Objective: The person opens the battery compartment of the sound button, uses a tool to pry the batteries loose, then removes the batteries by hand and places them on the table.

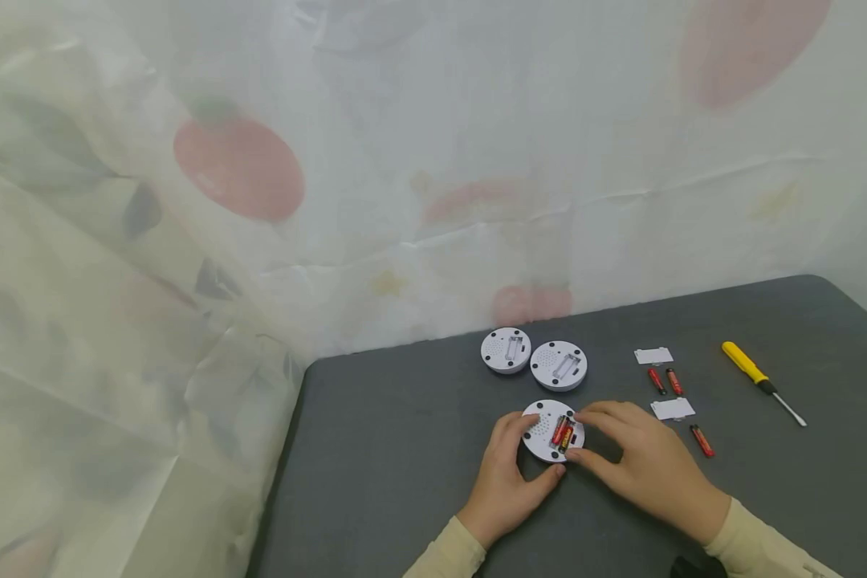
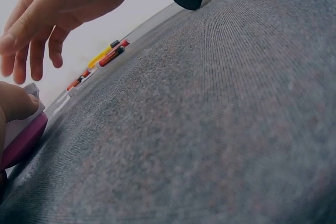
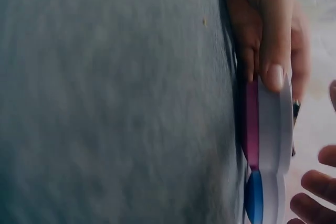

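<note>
My left hand (image 1: 507, 486) grips a round white device (image 1: 544, 448), thumb on its near side and fingers on its far left edge. Its perforated underside faces up, and a magenta part shows below in both wrist views. Two red AAA batteries (image 1: 562, 432) lie side by side in its battery compartment. My right hand (image 1: 646, 459) hovers at the device's right edge, thumb and fingers spread around the battery side. In the left wrist view that right hand (image 2: 68, 3) is above the device, its fingers loosely bent and holding nothing.
Two more round white devices (image 1: 506, 351) with bare battery slots stand behind. To the right lie two white battery covers (image 1: 653, 356), several loose red batteries (image 1: 702, 441) and a yellow-handled screwdriver (image 1: 764, 384). A printed curtain (image 1: 405, 160) hangs behind the grey table (image 1: 376, 466).
</note>
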Motion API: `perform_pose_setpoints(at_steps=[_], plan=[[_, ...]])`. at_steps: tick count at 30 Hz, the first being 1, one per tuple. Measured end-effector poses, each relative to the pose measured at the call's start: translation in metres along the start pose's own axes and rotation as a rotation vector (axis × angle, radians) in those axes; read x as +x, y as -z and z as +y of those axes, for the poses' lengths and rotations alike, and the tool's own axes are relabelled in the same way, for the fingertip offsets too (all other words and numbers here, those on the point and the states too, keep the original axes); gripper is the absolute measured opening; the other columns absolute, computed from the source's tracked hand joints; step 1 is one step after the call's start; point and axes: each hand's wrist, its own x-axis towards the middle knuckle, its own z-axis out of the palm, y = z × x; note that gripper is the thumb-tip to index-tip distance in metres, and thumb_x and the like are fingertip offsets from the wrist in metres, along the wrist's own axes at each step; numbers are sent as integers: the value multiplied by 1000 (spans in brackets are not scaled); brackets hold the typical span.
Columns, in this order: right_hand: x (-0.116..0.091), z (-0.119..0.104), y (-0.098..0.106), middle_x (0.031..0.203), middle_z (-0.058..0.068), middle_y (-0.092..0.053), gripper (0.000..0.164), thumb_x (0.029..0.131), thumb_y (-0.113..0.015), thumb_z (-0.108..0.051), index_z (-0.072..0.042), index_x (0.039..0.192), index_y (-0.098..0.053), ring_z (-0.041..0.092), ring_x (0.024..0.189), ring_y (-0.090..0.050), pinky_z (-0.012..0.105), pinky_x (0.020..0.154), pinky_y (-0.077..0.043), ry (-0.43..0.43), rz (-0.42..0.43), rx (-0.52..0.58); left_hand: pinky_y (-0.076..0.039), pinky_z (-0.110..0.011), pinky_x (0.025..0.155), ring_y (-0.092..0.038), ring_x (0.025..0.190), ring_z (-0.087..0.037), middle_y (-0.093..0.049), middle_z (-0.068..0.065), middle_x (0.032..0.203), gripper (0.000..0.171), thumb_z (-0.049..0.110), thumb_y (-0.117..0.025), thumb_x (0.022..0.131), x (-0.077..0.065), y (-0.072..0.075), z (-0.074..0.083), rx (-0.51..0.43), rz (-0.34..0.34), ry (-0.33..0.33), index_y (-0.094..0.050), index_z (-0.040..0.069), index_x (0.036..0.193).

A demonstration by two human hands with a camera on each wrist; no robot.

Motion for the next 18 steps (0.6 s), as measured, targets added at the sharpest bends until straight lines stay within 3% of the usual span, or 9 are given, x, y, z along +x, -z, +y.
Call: perform_pose_setpoints(at_steps=[6,18], plan=[[-5,-3,-6,118,-8,-72,46,78,-100,-32,-19,119,-84,12,102,-70,40,81,-61,41,-42,18,-52,-42,111,-58,132,-19,-53,-4,145,63,32,-89,94,-1,-1,1,5,-6,-38,-59,18,148],[-7,-4,-12,117,-5,-74,42,75,-101,-25,-17,112,-82,15,106,-70,41,86,-60,53,-75,1,-53,-40,110,-57,133,-17,-50,-2,146,64,33,-91,93,-2,2,5,4,-37,-27,-60,21,147]])
